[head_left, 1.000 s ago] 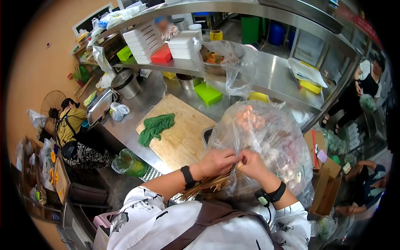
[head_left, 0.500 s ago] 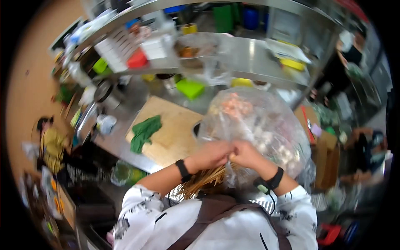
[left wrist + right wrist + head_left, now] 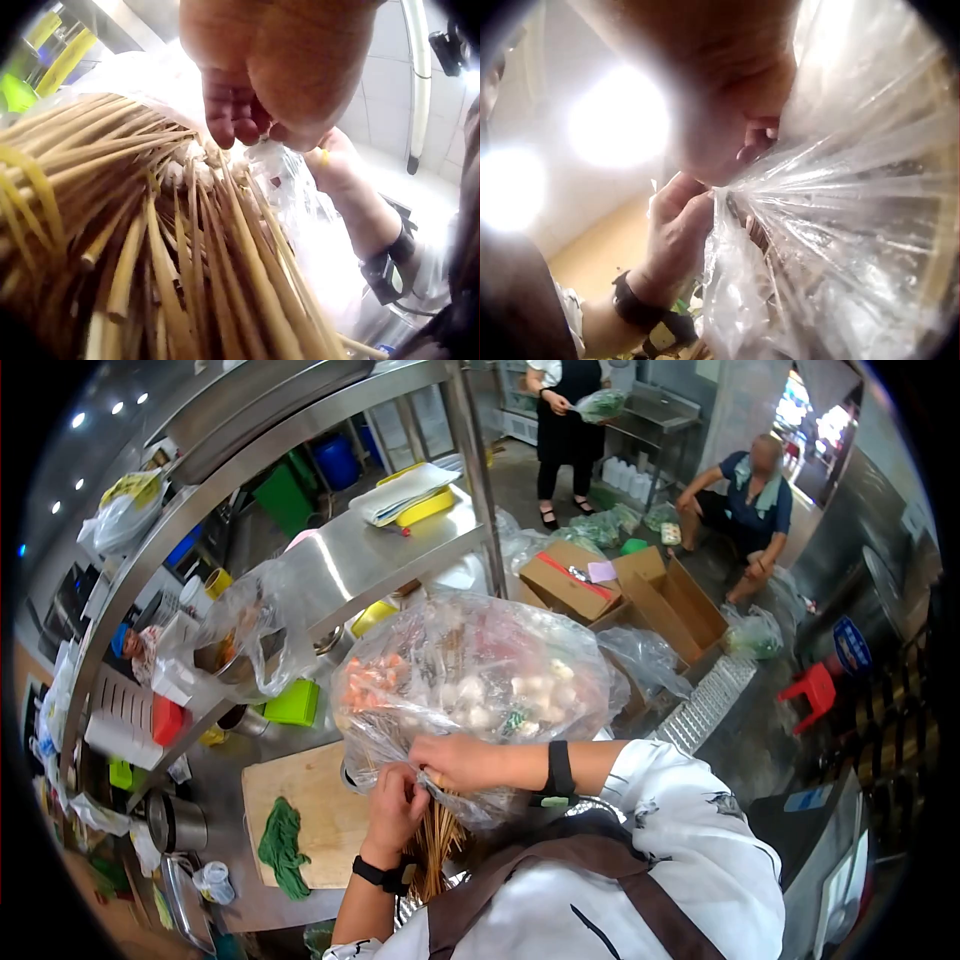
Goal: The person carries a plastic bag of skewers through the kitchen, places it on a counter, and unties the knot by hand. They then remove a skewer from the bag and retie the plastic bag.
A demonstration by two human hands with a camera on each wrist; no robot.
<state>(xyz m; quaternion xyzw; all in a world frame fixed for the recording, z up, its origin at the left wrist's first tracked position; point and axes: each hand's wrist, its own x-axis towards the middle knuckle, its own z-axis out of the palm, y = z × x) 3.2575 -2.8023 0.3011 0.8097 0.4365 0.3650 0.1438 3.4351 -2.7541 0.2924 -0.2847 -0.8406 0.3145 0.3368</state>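
A big clear plastic bag (image 3: 480, 660) of skewered food, orange pieces at one side and whitish balls in the middle, lies before the person in the head view. Its gathered edge is pinched by the left hand (image 3: 396, 808) and the right hand (image 3: 462, 762), which meet side by side. Bare wooden sticks (image 3: 436, 852) stick out below the hands. The left wrist view shows the sticks (image 3: 217, 262) fanned under the left hand (image 3: 277, 67). In the right wrist view, plastic (image 3: 825, 217) fans in creases from the right hand (image 3: 727, 112), with the left hand (image 3: 676, 232) beside it.
A cutting board (image 3: 330, 800) with a green cloth (image 3: 284, 846) lies at left. A steel shelf (image 3: 345, 555) crosses behind the bag. Cardboard boxes (image 3: 672, 605) and a red stool (image 3: 812, 695) stand at right; two people are farther back.
The head view has swung to the right, so the bag and hands appear farther left and more of the floor and boxes shows. Both hands still grip the gathered plastic.
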